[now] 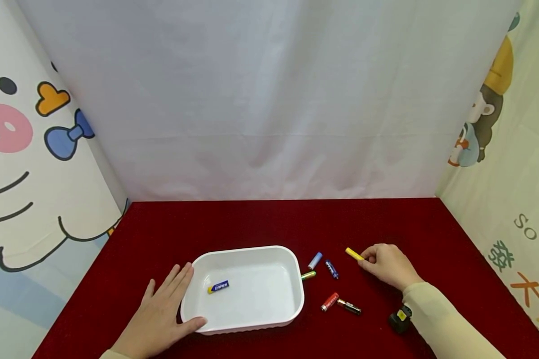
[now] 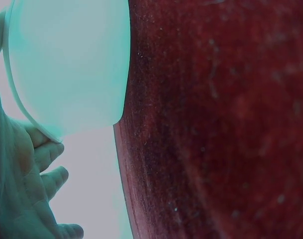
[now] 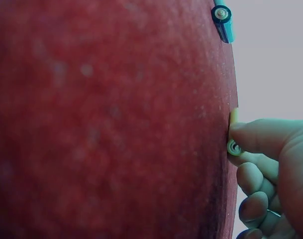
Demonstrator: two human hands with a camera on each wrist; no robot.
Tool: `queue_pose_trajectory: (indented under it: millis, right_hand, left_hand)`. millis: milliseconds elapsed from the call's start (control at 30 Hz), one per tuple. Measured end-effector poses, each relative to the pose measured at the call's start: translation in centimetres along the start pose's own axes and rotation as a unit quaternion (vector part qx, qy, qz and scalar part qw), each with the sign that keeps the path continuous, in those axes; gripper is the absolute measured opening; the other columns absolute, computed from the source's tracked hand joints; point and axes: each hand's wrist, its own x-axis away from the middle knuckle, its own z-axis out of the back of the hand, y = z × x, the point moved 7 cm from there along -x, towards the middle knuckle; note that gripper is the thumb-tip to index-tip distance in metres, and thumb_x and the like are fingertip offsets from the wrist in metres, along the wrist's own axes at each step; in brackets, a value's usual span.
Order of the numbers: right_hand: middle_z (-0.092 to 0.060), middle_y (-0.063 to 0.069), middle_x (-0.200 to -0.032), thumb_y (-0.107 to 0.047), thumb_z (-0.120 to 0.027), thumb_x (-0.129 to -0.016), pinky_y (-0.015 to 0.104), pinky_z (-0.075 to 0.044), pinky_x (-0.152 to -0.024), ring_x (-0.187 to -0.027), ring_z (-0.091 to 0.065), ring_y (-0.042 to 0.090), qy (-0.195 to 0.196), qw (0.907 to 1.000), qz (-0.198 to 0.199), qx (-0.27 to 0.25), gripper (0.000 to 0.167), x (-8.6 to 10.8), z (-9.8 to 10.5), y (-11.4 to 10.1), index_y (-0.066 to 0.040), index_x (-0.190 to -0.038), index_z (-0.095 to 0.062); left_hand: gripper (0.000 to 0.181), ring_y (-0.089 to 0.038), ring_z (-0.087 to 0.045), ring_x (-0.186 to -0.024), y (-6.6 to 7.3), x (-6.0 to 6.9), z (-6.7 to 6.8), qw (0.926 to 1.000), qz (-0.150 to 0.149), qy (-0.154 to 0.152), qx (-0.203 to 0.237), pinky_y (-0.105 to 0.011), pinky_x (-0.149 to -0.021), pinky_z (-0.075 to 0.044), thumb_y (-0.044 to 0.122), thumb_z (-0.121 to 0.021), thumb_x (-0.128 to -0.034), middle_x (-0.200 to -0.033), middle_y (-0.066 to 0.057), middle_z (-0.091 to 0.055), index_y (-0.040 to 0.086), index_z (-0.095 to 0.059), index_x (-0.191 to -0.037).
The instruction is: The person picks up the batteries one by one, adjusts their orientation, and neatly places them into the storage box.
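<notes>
My left hand [image 1: 159, 311] rests at the left end of a white plastic tray [image 1: 296, 299], fingers extended along its side and thumb on the near rim. Inside the tray lies a blue battery with a yellow end [image 1: 218, 286]. To the right, my right hand [image 1: 390, 266] pinches a yellow battery [image 1: 354, 254] between thumb and fingers, at the tabletop. In the right wrist view, the end of the yellow battery [image 3: 234, 147] shows below the thumb. The left wrist view has the tray's outer wall [image 2: 71, 64] against the fingers.
Between tray and right hand lie a light blue battery [image 1: 315, 261], a dark blue battery [image 1: 331, 269], a green battery [image 1: 309, 275] by the tray's rim, a red battery [image 1: 330, 301] and a black battery [image 1: 349, 306]. Dark red cloth [image 1: 251, 224] covers the table; curtains surround it.
</notes>
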Motion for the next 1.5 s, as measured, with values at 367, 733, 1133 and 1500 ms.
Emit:
queue_pose_trajectory:
  millis: [367, 733, 1133, 1500]
  right_hand:
    - [-0.054, -0.003, -0.068, -0.020, -0.070, -0.087, 0.026, -0.036, -0.049, -0.056, -0.042, 0.011, 0.003, 0.9999, 0.004, 0.014, 0.012, 0.0, 0.4, -0.2, -0.010, -0.093, -0.074]
    - [-0.069, -0.001, -0.083, -0.024, -0.072, -0.085, 0.028, -0.039, -0.053, -0.058, -0.043, 0.012, 0.011, 0.9990, 0.007, 0.043, 0.017, 0.0, 0.8, -0.1, -0.012, -0.096, -0.076]
    - [-0.051, -0.007, -0.052, -0.025, -0.072, -0.086, 0.024, -0.026, -0.043, -0.048, -0.029, 0.009, 0.025, 0.9987, 0.021, 0.040, 0.020, 0.2, 2.0, -0.6, -0.010, -0.100, -0.075]
    - [-0.035, -0.007, -0.046, -0.025, -0.072, -0.087, 0.021, -0.022, -0.039, -0.044, -0.025, 0.008, 0.043, 0.9974, 0.050, 0.031, 0.022, 0.0, 4.6, -3.5, -0.010, -0.103, -0.075]
  left_hand:
    - [0.105, -0.029, -0.025, -0.142, -0.1, 0.0, 0.0, 0.9999, -0.003, 0.007, -0.006, -0.072, -0.101, -0.024, 0.077, -0.057, -0.0746, -0.156, -0.004, -0.029, 0.012, -0.030, -0.152]
    - [0.106, -0.028, -0.022, -0.143, -0.3, -0.1, -0.3, 0.9999, 0.005, -0.013, -0.008, -0.072, -0.103, -0.022, 0.078, -0.054, -0.0749, -0.158, -0.003, -0.025, 0.012, -0.028, -0.153]
    - [0.103, -0.028, -0.025, -0.142, -0.1, -0.1, 0.0, 1.0000, -0.005, 0.006, 0.000, -0.072, -0.101, -0.023, 0.075, -0.057, -0.0757, -0.156, -0.004, -0.029, 0.011, -0.030, -0.152]
    - [0.102, -0.028, -0.024, -0.143, 0.1, 0.0, 0.1, 1.0000, 0.000, -0.002, -0.002, -0.072, -0.102, -0.022, 0.075, -0.056, -0.0768, -0.157, -0.003, -0.027, 0.011, -0.030, -0.152]
